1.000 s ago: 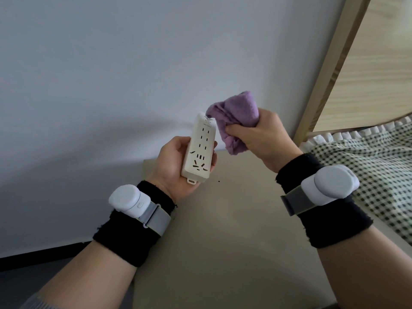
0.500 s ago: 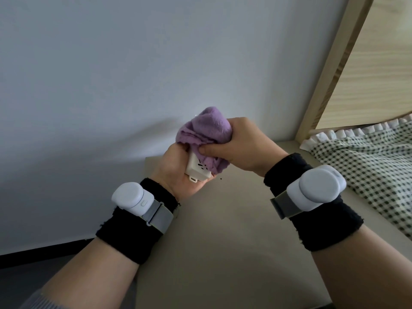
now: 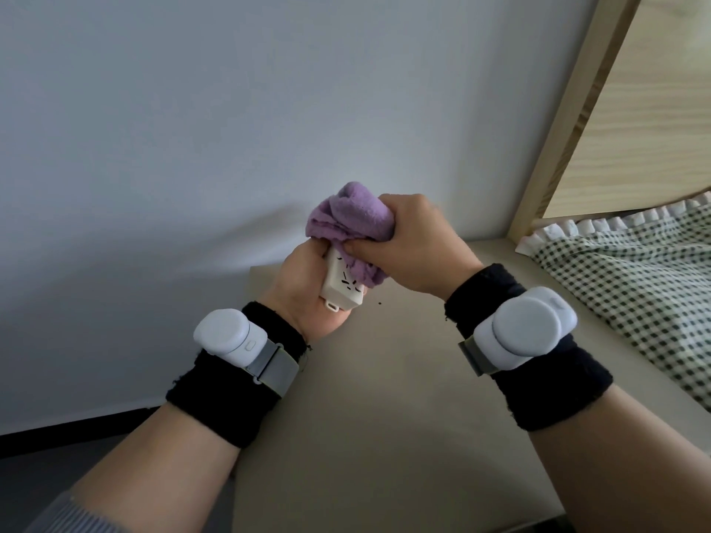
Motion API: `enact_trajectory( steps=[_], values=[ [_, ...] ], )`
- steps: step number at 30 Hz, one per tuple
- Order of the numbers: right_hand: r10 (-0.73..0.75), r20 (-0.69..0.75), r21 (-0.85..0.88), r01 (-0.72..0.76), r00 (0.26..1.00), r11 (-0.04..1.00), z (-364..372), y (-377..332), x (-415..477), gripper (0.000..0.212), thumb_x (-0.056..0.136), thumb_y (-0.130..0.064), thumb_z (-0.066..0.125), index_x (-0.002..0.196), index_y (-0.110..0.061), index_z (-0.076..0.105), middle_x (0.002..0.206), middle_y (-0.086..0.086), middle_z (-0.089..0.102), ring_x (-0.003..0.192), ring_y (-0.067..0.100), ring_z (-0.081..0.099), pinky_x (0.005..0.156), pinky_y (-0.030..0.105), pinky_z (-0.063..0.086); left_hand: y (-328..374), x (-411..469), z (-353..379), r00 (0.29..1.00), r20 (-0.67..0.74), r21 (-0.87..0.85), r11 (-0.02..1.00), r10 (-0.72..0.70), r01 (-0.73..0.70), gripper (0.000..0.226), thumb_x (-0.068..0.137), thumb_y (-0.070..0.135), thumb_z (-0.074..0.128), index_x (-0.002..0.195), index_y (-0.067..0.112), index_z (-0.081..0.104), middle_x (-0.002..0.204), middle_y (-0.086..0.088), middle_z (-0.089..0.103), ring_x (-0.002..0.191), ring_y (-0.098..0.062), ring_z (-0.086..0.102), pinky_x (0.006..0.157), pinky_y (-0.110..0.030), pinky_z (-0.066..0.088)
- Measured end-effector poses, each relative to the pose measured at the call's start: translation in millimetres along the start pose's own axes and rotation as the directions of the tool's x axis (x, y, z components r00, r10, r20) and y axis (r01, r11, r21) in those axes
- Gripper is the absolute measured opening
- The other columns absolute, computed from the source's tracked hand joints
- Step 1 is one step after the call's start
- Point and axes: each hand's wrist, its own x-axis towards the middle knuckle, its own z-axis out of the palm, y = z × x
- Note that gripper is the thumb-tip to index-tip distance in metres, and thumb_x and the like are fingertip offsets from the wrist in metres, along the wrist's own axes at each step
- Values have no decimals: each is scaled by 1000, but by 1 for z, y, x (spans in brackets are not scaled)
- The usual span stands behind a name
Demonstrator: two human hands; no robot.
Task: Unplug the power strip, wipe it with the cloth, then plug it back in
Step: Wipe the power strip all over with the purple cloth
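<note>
My left hand [image 3: 304, 290] holds a white power strip [image 3: 340, 288] upright in the air above a beige table, socket face turned toward me. My right hand [image 3: 411, 248] grips a bunched purple cloth [image 3: 348, 219] and presses it over the strip's upper part. Only the strip's lower end, with a few socket slots and a small tab, shows below the cloth. No cord or plug of the strip is visible.
A beige table [image 3: 369, 409] lies under my hands, against a plain white wall [image 3: 231, 128]. A light wooden bed frame [image 3: 577, 109] rises at the right, with green checked bedding [image 3: 635, 286] beside the table. Dark floor [image 3: 57, 455] shows at lower left.
One second ago the cloth touched only the strip's top end. My right hand has since brought it down over the strip's upper face, and both hands have shifted slightly lower.
</note>
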Motion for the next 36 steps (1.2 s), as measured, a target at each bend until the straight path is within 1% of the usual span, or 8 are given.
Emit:
enact_trajectory(
  steps=[3,7,12,19,23,28,32,36],
  values=[
    [-11,131,64,2,991,998,-6,1,-1,28,80,-28,86,83,-7,69,78,10,78,73,29,76,69,45,63,-1,-2,2,998,57,55,998,5,-8,61,104,16,27,70,14,78,69,-6,72,62,-18,70,64,-28,57],
    [-24,2,-10,24,1000,1000,1,-4,-2,29,81,-31,85,79,-12,63,73,5,68,69,26,62,63,36,53,1,-1,0,999,40,20,1000,-1,0,61,105,19,29,68,15,77,68,-3,70,59,-15,68,60,-23,55],
    [5,103,72,-13,995,997,-6,3,-2,31,80,-28,86,84,-3,68,79,13,77,75,32,74,69,46,62,1,-2,1,999,46,51,999,-6,4,48,101,14,33,81,10,77,80,-8,71,69,-20,69,69,-31,58],
    [3,102,42,-8,995,999,-4,1,-3,31,81,-31,85,87,-5,69,80,11,77,75,30,74,70,46,61,0,-2,2,998,63,48,999,-4,1,58,103,14,26,73,9,76,69,-8,70,58,-20,68,61,-27,56],
    [18,-19,15,-18,1000,1000,-1,0,-2,32,82,-29,83,84,-3,65,81,17,75,80,38,71,70,47,59,0,-2,2,1000,25,52,999,-14,13,55,105,20,33,69,11,73,67,-5,67,57,-18,66,56,-22,54],
    [26,136,63,-35,990,997,-8,1,-3,28,80,-27,87,84,-6,69,78,10,79,73,28,77,71,47,63,0,-5,6,1000,18,138,990,9,-11,49,100,11,27,70,-1,64,67,-16,60,60,-23,63,63,-28,55],
    [31,-30,-9,-32,999,999,1,-2,-2,31,82,-29,83,82,-4,64,81,17,75,80,37,71,71,48,59,1,-3,2,1000,-17,62,998,-17,18,55,106,23,34,70,11,74,69,-5,69,59,-18,69,55,-22,54],
    [40,156,43,-47,987,998,-7,0,-2,26,80,-28,85,81,-7,70,74,6,79,70,25,77,69,45,64,0,-3,4,1000,21,61,998,-22,21,57,104,15,25,72,9,72,65,-6,68,56,-18,67,58,-25,56]
  ],
)
